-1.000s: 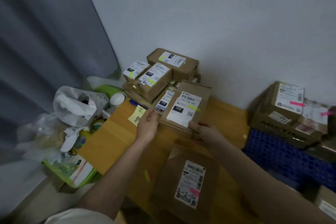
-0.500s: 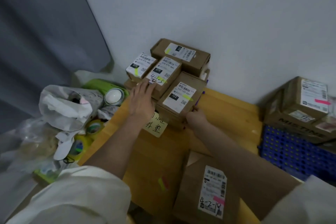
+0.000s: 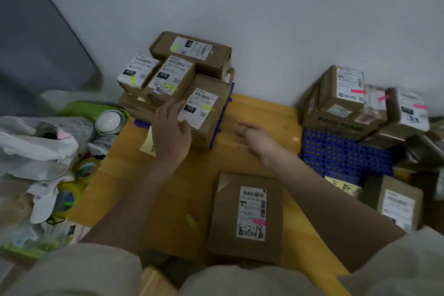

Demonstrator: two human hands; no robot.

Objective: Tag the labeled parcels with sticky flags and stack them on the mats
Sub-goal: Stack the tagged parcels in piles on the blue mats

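Note:
A brown parcel with a "122" label and yellow-green flag (image 3: 206, 108) rests on the left stack of parcels (image 3: 173, 74) over a blue mat (image 3: 221, 113). My left hand (image 3: 170, 132) hovers open just in front of that parcel, fingers spread. My right hand (image 3: 254, 139) is open over the wooden table, a little apart from the stack. A flat brown parcel with a pink flag (image 3: 249, 214) lies near me. Loose yellow and pink sticky flags (image 3: 192, 220) lie on the table. At the right, pink-flagged parcels (image 3: 346, 96) sit on a second blue mat (image 3: 341, 154).
White plastic bags (image 3: 36, 146), tape rolls (image 3: 84, 170) and a white round object (image 3: 109, 121) crowd the left side. A yellow note (image 3: 147, 144) lies by the left mat, another note (image 3: 343, 186) by the right mat. An unflagged parcel (image 3: 396, 202) lies at the right. A wall stands behind.
The "122" parcel was set onto the left stack and both hands let go of it. My right hand has drawn back to the right; my left hand has moved in front of the parcel.

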